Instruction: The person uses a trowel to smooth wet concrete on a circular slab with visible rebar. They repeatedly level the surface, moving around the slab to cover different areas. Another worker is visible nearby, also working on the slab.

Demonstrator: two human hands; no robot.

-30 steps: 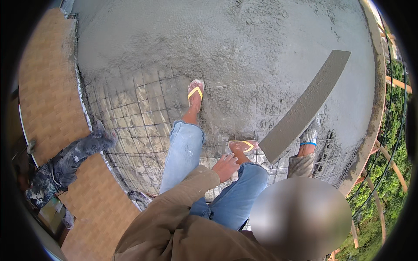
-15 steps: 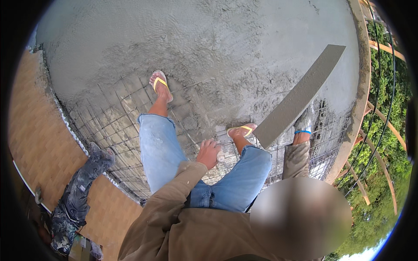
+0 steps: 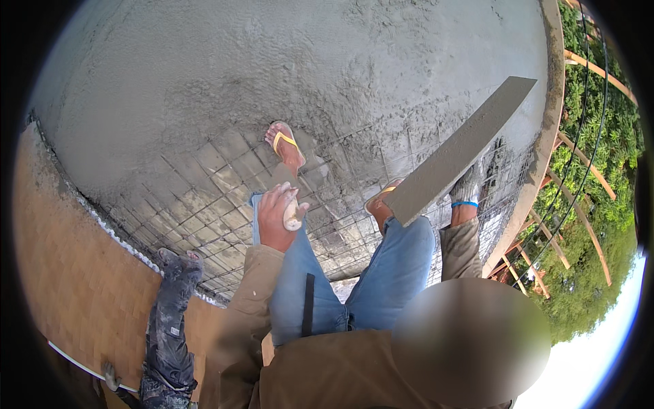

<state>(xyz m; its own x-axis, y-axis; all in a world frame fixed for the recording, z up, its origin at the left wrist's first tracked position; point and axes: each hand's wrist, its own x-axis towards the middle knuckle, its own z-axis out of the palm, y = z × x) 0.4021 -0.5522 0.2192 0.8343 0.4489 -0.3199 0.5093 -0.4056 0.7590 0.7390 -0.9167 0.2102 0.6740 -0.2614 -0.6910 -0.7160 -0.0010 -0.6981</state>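
Observation:
My bare left hand (image 3: 278, 217) is closed around the pale, rounded handle of what looks like a trowel (image 3: 293, 217), just above my left knee. A thin grey blade seems to reach from it toward my left foot. My right hand (image 3: 466, 185), in a grey glove with a blue cuff, grips a long, flat, cement-coated screed board (image 3: 463, 151) along its right edge; its fingertips are hidden. The board slants from near my right foot to the upper right. Its far end lies over smooth wet concrete (image 3: 204, 61).
Steel rebar mesh (image 3: 211, 177) lies under and around my sandalled feet. A curved formwork edge (image 3: 553, 88) bounds the right, with cables and greenery beyond. At left, a person in dark, stained trousers (image 3: 170, 327) is on a tan tiled surface (image 3: 75, 238).
My left hand has risen from between my legs to my left knee, bringing the trowel along. The view has shifted a little, while the screed board stays nearly in place in my right hand.

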